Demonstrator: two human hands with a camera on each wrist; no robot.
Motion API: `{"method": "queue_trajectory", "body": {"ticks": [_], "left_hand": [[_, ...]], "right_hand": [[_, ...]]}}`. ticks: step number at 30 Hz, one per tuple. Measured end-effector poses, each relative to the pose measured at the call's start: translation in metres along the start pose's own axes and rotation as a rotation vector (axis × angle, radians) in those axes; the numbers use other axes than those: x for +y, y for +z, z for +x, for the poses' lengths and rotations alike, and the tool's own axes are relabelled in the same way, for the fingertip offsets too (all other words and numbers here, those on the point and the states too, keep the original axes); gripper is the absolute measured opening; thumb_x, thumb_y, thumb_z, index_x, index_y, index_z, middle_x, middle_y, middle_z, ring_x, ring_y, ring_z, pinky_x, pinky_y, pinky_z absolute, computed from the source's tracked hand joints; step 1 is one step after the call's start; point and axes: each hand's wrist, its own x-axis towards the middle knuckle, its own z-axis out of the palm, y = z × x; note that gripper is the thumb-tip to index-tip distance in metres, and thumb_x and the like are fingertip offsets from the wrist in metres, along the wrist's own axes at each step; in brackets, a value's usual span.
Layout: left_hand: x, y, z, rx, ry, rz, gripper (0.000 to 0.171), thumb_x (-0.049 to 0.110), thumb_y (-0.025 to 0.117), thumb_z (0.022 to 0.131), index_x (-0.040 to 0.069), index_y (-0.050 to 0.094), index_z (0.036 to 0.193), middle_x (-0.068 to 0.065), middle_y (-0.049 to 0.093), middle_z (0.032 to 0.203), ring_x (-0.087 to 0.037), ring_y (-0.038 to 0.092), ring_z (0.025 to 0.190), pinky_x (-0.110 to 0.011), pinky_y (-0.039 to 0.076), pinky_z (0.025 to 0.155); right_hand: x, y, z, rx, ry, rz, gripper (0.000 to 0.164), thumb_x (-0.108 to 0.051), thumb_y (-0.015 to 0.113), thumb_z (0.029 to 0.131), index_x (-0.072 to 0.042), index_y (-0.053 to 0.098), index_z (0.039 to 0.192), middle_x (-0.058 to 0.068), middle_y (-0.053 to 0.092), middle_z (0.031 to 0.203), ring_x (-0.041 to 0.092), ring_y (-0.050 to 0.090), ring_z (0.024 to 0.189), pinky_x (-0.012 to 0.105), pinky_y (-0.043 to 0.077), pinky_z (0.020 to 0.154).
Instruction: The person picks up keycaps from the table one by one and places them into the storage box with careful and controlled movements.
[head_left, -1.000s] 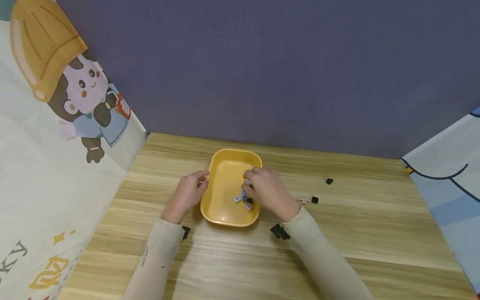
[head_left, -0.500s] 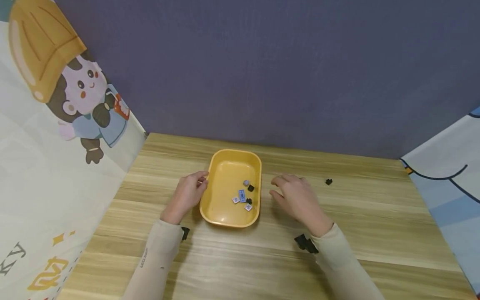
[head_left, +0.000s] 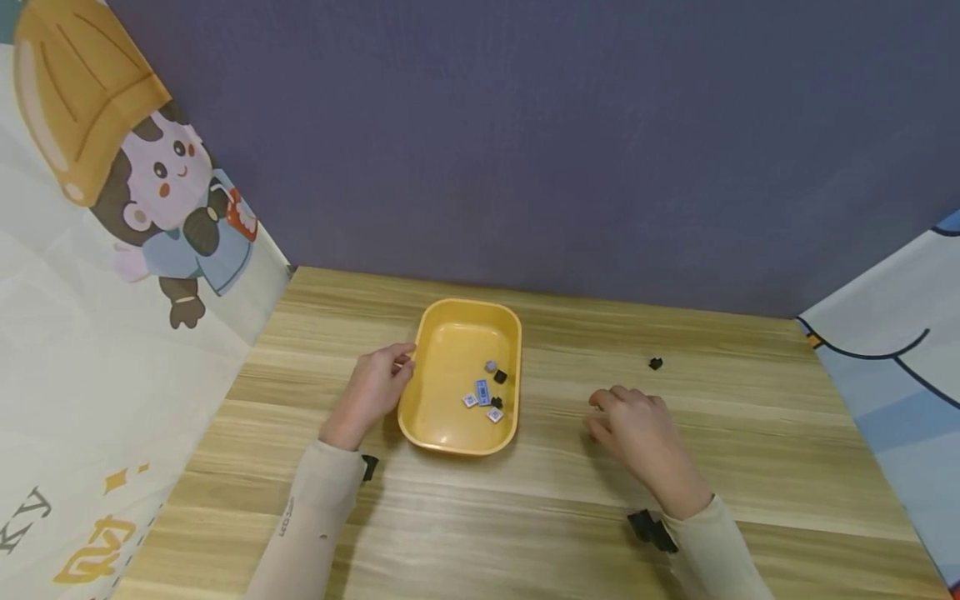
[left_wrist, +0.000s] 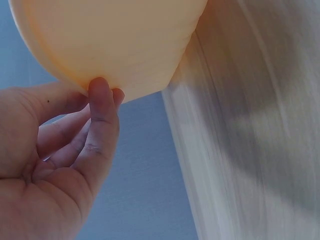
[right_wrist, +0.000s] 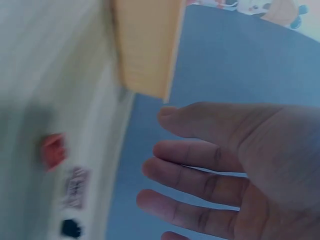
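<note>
A yellow plastic tray (head_left: pixel 427 375) sits left of centre on the table, with several small pieces in its right half: a blue rectangular tile (head_left: pixel 483 392), white square tiles (head_left: pixel 494 415) and black bits (head_left: pixel 500 377). My left hand (head_left: pixel 371 390) pinches the tray's left rim; in the left wrist view its fingertips lie against the outer wall. To the right, my right hand (head_left: pixel 643 437) hovers over the table with fingers spread and nothing between them. In the right wrist view a red piece (right_wrist: pixel 52 150), a patterned pinkish piece (right_wrist: pixel 76 187) and a dark piece (right_wrist: pixel 71 228) lie beyond the fingers.
A small black piece (head_left: pixel 656 363) lies on the table (head_left: pixel 570 533) behind my right hand. A dark blue panel (head_left: pixel 525 150) rises along the table's back edge. Printed cloth (head_left: pixel 67 350) borders the left side, more of it the right.
My right hand has left the inside of the tray and moved right and nearer, over the table, uncovering the small pieces in the tray. My left hand stays at the tray's rim.
</note>
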Motion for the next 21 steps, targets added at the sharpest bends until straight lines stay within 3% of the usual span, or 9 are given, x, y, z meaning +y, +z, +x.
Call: {"method": "queue_trajectory", "body": {"ticks": [5, 10, 21], "left_hand": [[0.000, 0.000, 0.000, -0.007, 0.001, -0.002, 0.034, 0.004, 0.060, 0.099, -0.007, 0.060, 0.131, -0.020, 0.069, 0.109, -0.031, 0.069, 0.096, -0.036, 0.060, 0.078], [0.000, 0.000, 0.000, -0.009, -0.003, -0.005, 0.034, 0.004, 0.060, 0.099, -0.007, 0.060, 0.131, -0.021, 0.069, 0.109, -0.031, 0.069, 0.097, -0.036, 0.060, 0.078], [-0.001, 0.000, 0.000, -0.005, 0.008, -0.004, 0.034, 0.004, 0.060, 0.099, -0.007, 0.060, 0.131, -0.020, 0.069, 0.109, -0.031, 0.069, 0.096, -0.037, 0.060, 0.078]], "right_hand": [[0.010, 0.013, -0.014, -0.040, 0.049, 0.005, 0.025, -0.025, 0.081, 0.085, -0.006, 0.073, 0.099, 0.008, 0.069, 0.089, 0.030, 0.066, 0.078, 0.056, 0.055, 0.068], [0.017, 0.024, -0.022, -0.121, 0.115, 0.033, 0.023, -0.029, 0.079, 0.086, -0.009, 0.071, 0.096, 0.007, 0.069, 0.091, 0.031, 0.066, 0.083, 0.060, 0.053, 0.076], [0.024, 0.039, -0.026, -0.116, 0.116, 0.025, 0.019, -0.027, 0.080, 0.085, -0.011, 0.069, 0.089, 0.003, 0.066, 0.089, 0.026, 0.065, 0.077, 0.051, 0.055, 0.068]]}}
